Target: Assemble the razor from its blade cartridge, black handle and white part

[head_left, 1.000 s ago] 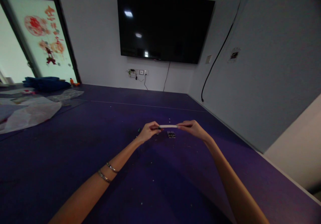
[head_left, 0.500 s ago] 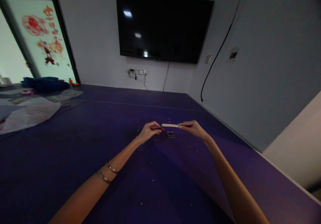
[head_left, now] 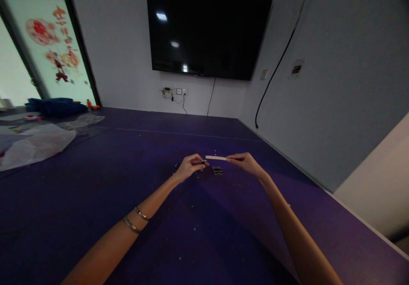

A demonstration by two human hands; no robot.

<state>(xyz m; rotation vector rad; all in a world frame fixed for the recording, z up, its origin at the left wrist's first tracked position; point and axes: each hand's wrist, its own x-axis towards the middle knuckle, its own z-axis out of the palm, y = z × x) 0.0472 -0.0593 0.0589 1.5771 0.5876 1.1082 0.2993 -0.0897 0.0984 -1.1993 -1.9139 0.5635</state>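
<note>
My left hand [head_left: 189, 167] is closed in a pinch around a small dark electronic-looking part [head_left: 203, 161], mostly hidden by the fingers. Between the fingertips of my right hand [head_left: 245, 163] is one end of a flat, pale wooden stick [head_left: 216, 158]. The stick lies nearly level, its free rounded end pointing left, just above and beside the small part. On the purple surface below the stick rests a small dark circuit board [head_left: 217, 171]. A small greenish piece [head_left: 177, 165] sits left of my left hand.
Plastic bags [head_left: 44, 142] and a dark blue cloth bundle [head_left: 57, 106] lie at the far left. A television [head_left: 207, 33] hangs on the back wall above sockets [head_left: 179, 91]. A black cable [head_left: 276, 70] dangles along the right wall. White specks dot the purple surface.
The stick's left end has lifted slightly, from close against the small part to just above it. The part in my left hand has turned a little. Both hands keep their grips.
</note>
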